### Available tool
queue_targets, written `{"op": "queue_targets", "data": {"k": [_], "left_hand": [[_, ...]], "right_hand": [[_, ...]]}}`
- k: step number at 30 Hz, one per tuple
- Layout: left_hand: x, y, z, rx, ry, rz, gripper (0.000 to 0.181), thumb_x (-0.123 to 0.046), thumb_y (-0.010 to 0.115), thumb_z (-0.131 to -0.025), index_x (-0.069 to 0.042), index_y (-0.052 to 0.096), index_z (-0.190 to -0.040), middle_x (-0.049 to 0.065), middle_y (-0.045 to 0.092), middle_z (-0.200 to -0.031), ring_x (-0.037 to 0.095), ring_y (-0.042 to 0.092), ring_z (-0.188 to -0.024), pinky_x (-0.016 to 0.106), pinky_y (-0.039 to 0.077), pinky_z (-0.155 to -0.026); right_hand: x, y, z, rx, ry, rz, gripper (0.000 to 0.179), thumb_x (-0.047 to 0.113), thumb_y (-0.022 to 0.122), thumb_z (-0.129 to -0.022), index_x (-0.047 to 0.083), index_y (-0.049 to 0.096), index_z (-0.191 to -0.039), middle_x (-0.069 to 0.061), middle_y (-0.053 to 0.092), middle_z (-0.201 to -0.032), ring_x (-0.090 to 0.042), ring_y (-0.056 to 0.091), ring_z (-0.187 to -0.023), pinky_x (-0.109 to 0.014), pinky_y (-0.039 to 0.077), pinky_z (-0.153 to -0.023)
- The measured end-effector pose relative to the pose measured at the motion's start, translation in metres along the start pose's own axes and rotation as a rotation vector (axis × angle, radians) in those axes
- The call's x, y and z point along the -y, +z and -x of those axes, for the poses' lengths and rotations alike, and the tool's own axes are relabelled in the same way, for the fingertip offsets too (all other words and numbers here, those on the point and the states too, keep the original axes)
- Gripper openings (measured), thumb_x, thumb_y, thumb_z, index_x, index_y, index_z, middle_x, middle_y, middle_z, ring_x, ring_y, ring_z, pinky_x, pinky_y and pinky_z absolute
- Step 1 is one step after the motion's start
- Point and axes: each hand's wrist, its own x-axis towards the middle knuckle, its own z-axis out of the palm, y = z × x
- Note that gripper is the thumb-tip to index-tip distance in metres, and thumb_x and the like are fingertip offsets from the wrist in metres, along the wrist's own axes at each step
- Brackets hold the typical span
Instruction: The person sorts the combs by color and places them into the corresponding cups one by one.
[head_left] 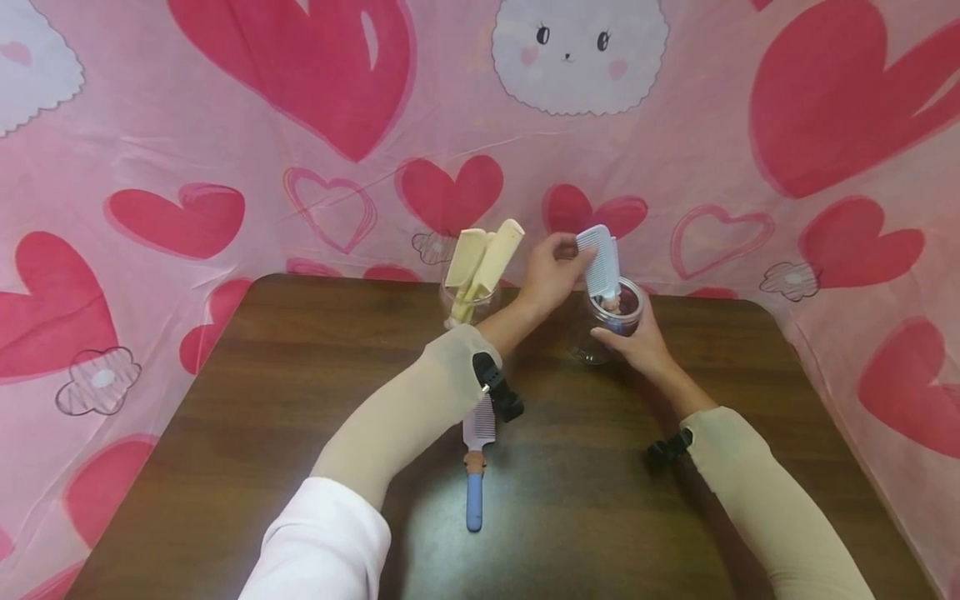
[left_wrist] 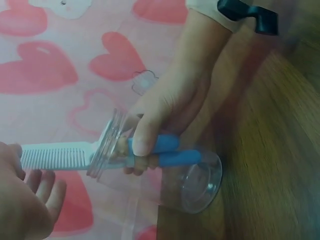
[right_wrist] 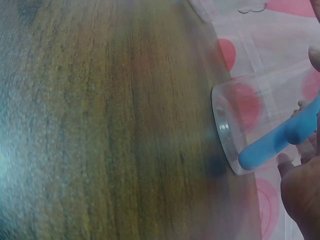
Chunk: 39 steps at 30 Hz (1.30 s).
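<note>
My right hand [head_left: 645, 337] grips a clear plastic jar [head_left: 592, 346] from its right side, thumb across the front. Two combs with blue handles [left_wrist: 180, 158] stand inside it, their heads rising past the rim. At the nearer pale blue comb [head_left: 602, 265], my left hand [head_left: 553, 271] pinches the toothed head between thumb and fingers. In the right wrist view, a blue handle [right_wrist: 270, 146] slants down to the jar's bottom. Between the arms, a lilac comb [head_left: 480, 425] with a brown figure at its neck and a blue handle lies on the table, its upper end hidden by my left arm.
A second clear jar [head_left: 450, 293] stands at the back, left of my left hand, with cream-yellow combs [head_left: 480, 262] sticking out. My left forearm partly covers it. The dark wooden table [head_left: 300, 400] meets a pink heart-patterned cloth [head_left: 337, 108] behind.
</note>
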Motion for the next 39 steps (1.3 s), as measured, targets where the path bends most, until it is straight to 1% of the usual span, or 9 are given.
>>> {"op": "queue_targets", "data": {"k": [4, 7, 11, 14, 19, 22, 32, 35, 39], "left_hand": [[-0.004, -0.008, 0.006, 0.063, 0.013, -0.088, 0.041, -0.015, 0.068, -0.099, 0.006, 0.057, -0.132, 0.021, 0.068, -0.122, 0.030, 0.070, -0.110, 0.028, 0.058, -0.088], [-0.010, -0.018, 0.013, 0.142, 0.014, -0.142, 0.047, -0.020, 0.064, -0.102, 0.005, 0.049, -0.139, 0.021, 0.063, -0.131, 0.029, 0.065, -0.119, 0.028, 0.055, -0.094], [-0.016, -0.035, 0.026, 0.263, 0.022, -0.244, 0.054, -0.024, 0.061, -0.103, 0.001, 0.040, -0.147, 0.019, 0.054, -0.143, 0.029, 0.058, -0.130, 0.031, 0.050, -0.104], [-0.017, -0.048, 0.037, 0.343, 0.037, -0.333, 0.056, -0.025, 0.060, -0.104, -0.001, 0.038, -0.149, 0.018, 0.051, -0.146, 0.029, 0.055, -0.134, 0.034, 0.047, -0.108], [-0.014, -0.066, 0.052, 0.438, 0.080, -0.488, 0.055, -0.028, 0.062, -0.103, -0.001, 0.043, -0.147, 0.016, 0.054, -0.146, 0.027, 0.053, -0.135, 0.033, 0.042, -0.112], [-0.012, -0.076, 0.060, 0.486, 0.079, -0.548, 0.058, -0.029, 0.063, -0.102, 0.001, 0.043, -0.148, 0.017, 0.053, -0.147, 0.028, 0.051, -0.137, 0.035, 0.040, -0.114], [0.002, -0.108, 0.094, 0.572, 0.081, -0.749, 0.064, -0.033, 0.064, -0.101, 0.005, 0.042, -0.148, 0.021, 0.047, -0.151, 0.031, 0.044, -0.142, 0.042, 0.033, -0.119], [0.009, -0.117, 0.105, 0.573, 0.074, -0.796, 0.064, -0.034, 0.064, -0.101, 0.005, 0.043, -0.147, 0.022, 0.048, -0.150, 0.033, 0.043, -0.142, 0.044, 0.033, -0.119], [0.020, -0.125, 0.118, 0.551, 0.029, -0.828, 0.065, -0.035, 0.065, -0.100, 0.005, 0.045, -0.146, 0.022, 0.050, -0.148, 0.034, 0.046, -0.139, 0.048, 0.037, -0.116]], "right_hand": [[-0.017, -0.001, -0.006, -0.008, -0.005, -0.033, 0.093, -0.002, 0.078, -0.084, 0.002, 0.019, -0.156, -0.021, 0.037, -0.151, -0.018, 0.040, -0.132, -0.015, 0.035, -0.106], [-0.030, -0.002, -0.010, -0.021, -0.009, -0.037, 0.095, -0.003, 0.079, -0.084, 0.006, 0.019, -0.157, -0.017, 0.037, -0.151, -0.014, 0.040, -0.132, -0.014, 0.035, -0.105], [-0.036, -0.003, -0.011, -0.023, -0.016, -0.012, 0.097, 0.001, 0.080, -0.084, 0.009, 0.018, -0.158, -0.015, 0.037, -0.153, -0.018, 0.039, -0.135, -0.022, 0.034, -0.111], [-0.036, -0.003, -0.011, -0.018, -0.014, -0.009, 0.099, 0.002, 0.081, -0.084, 0.010, 0.017, -0.159, -0.015, 0.036, -0.154, -0.024, 0.038, -0.137, -0.030, 0.033, -0.114], [-0.035, -0.003, -0.011, -0.016, -0.006, -0.011, 0.099, 0.002, 0.081, -0.084, 0.010, 0.017, -0.159, -0.016, 0.036, -0.154, -0.027, 0.038, -0.137, -0.034, 0.033, -0.115], [-0.035, -0.003, -0.010, -0.016, -0.003, -0.007, 0.097, 0.003, 0.081, -0.085, 0.009, 0.017, -0.159, -0.017, 0.037, -0.153, -0.027, 0.038, -0.138, -0.035, 0.033, -0.116], [-0.034, -0.001, -0.010, -0.023, 0.008, -0.022, 0.094, 0.003, 0.080, -0.085, 0.006, 0.019, -0.157, -0.017, 0.037, -0.152, -0.028, 0.037, -0.139, -0.041, 0.030, -0.119], [-0.034, -0.002, -0.010, -0.025, 0.000, -0.031, 0.094, 0.001, 0.080, -0.085, 0.008, 0.020, -0.158, -0.016, 0.037, -0.152, -0.027, 0.037, -0.139, -0.041, 0.030, -0.120], [-0.033, -0.002, -0.011, -0.022, 0.003, -0.035, 0.096, 0.000, 0.080, -0.085, 0.008, 0.019, -0.158, -0.017, 0.036, -0.154, -0.029, 0.036, -0.141, -0.043, 0.027, -0.121]]}}
